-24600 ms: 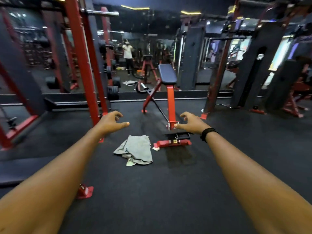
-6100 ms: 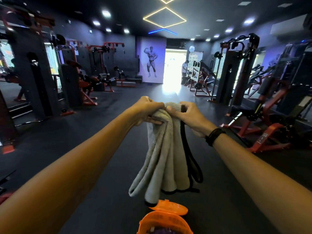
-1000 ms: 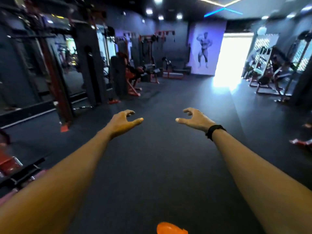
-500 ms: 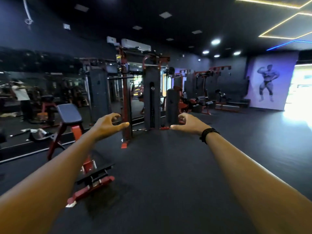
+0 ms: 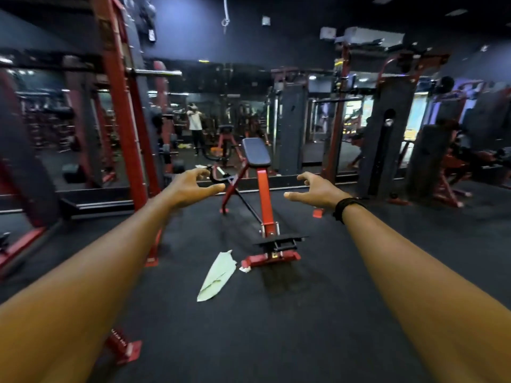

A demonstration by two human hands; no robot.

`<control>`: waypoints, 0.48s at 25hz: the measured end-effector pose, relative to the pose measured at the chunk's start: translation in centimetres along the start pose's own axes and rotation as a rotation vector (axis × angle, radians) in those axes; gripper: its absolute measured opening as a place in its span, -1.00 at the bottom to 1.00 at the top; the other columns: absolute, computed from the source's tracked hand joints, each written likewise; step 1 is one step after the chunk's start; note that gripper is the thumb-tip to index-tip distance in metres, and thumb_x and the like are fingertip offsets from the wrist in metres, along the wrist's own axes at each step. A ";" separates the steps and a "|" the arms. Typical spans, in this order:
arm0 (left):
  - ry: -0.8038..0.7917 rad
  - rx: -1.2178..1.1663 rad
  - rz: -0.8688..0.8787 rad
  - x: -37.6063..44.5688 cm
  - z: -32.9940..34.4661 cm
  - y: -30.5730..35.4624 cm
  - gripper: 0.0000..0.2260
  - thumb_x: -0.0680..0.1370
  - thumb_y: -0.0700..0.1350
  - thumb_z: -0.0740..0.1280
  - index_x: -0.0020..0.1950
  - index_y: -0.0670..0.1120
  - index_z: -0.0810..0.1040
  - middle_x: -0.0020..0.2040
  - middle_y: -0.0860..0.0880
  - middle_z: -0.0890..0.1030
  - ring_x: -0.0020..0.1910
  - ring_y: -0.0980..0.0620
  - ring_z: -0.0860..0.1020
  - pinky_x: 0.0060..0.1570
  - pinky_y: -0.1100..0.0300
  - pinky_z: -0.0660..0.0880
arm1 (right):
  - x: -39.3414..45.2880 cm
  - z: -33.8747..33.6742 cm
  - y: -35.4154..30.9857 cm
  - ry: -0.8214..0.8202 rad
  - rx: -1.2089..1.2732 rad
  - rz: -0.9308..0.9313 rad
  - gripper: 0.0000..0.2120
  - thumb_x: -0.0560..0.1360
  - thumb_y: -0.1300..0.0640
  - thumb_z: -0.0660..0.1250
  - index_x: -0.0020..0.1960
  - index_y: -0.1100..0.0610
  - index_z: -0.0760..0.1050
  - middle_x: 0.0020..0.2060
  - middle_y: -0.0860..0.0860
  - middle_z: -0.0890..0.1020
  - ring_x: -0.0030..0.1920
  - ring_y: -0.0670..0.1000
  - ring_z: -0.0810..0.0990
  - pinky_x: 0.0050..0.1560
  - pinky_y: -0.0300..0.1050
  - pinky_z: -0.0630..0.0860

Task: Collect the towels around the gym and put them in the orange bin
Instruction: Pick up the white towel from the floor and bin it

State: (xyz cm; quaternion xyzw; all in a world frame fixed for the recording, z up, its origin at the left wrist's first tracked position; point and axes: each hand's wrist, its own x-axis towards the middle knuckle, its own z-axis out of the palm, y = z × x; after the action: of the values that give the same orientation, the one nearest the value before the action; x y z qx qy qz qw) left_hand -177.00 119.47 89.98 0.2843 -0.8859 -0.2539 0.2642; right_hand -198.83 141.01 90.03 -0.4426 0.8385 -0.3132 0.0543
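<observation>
Reaching out empty, left hand (image 5: pixel 193 186) and right hand (image 5: pixel 318 189) spread loose fingers above the pale towel (image 5: pixel 217 275) beside the bench foot (image 5: pixel 271 259); next comes stooping to grasp it.

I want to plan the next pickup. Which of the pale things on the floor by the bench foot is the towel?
The long pale green towel, lying left of the red bench foot. The small white scrap touching that foot is far smaller.
</observation>
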 end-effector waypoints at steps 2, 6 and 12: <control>0.014 0.010 -0.060 -0.5 -2.1 -2.8 -0.36 0.41 0.23 0.41 0.37 -0.08 0.44 0.26 -0.09 0.54 0.23 -0.07 0.51 0.24 0.13 0.42 | 1.3 2.1 -2.1 -0.022 -0.006 -0.042 -0.30 0.45 -0.12 0.41 0.44 0.18 0.26 0.41 0.12 0.37 0.40 0.09 0.35 0.32 -0.08 0.31; 0.057 0.026 -0.134 -0.3 -4.6 -7.3 -0.41 0.44 0.21 0.40 0.38 -0.06 0.44 0.28 -0.09 0.53 0.24 -0.05 0.49 0.15 0.20 0.36 | 5.0 5.5 -4.4 -0.098 -0.015 -0.091 -0.28 0.43 -0.15 0.41 0.45 0.16 0.27 0.40 0.10 0.39 0.39 0.06 0.37 0.33 -0.08 0.32; 0.068 0.057 -0.178 4.8 -5.0 -12.5 -0.38 0.41 0.23 0.42 0.37 -0.04 0.44 0.31 -0.09 0.51 0.24 -0.04 0.48 0.24 0.05 0.44 | 13.5 7.7 -3.8 -0.167 0.001 -0.139 -0.33 0.43 -0.13 0.42 0.41 0.14 0.32 0.38 0.11 0.42 0.38 0.06 0.39 0.34 -0.07 0.34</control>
State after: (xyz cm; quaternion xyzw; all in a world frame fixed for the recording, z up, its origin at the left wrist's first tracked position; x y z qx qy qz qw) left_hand -172.69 106.08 87.67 0.3777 -0.8545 -0.2414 0.2625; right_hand -201.38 125.29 88.58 -0.5241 0.7983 -0.2787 0.1022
